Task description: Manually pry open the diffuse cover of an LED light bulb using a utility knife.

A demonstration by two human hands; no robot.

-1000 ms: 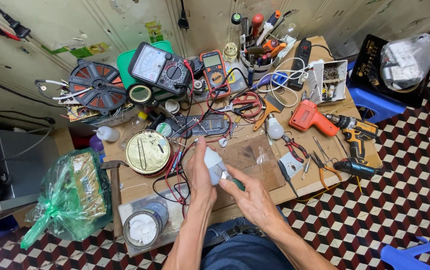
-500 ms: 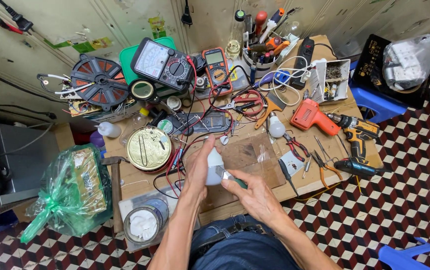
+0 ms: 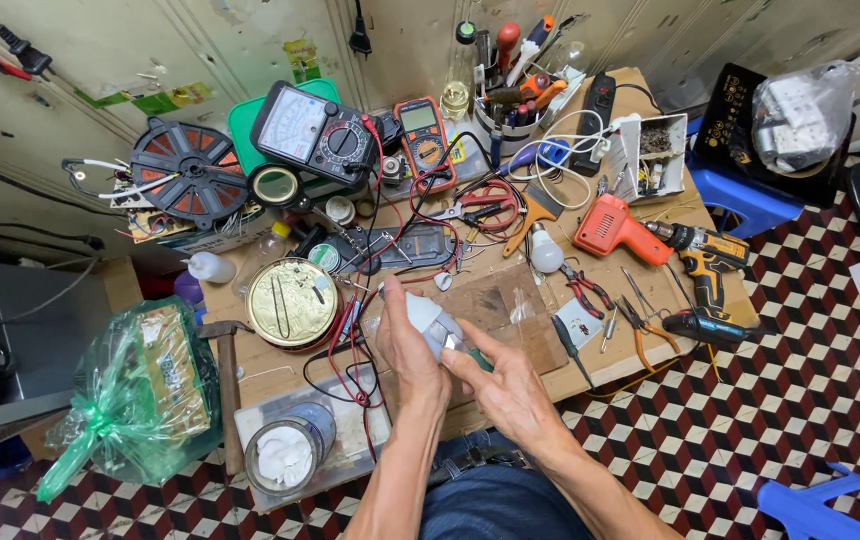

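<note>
My left hand (image 3: pixel 408 350) grips a white bulb (image 3: pixel 428 318) over the near edge of the wooden workbench (image 3: pixel 640 350). My right hand (image 3: pixel 506 382) is closed on a thin green-handled tool (image 3: pixel 477 359), whose tip meets the bulb's lower end. Both hands sit above a brown board (image 3: pixel 495 305) lying on the bench. Red and black test leads (image 3: pixel 350 345) run past my left wrist.
A round gold tin (image 3: pixel 292 301), hammer (image 3: pixel 225 375), two multimeters (image 3: pixel 315 130), scissors, pliers (image 3: pixel 640 325), a second bulb (image 3: pixel 547 252), an orange glue gun (image 3: pixel 615 228) and a drill (image 3: pixel 705 262) crowd the bench. A green bag (image 3: pixel 135 400) hangs left. Blue stools stand on the checkered floor.
The view has tilted slightly, so the bench sits lower in frame. My hands stay together on the bulb, with the right hand's tool still at its base.
</note>
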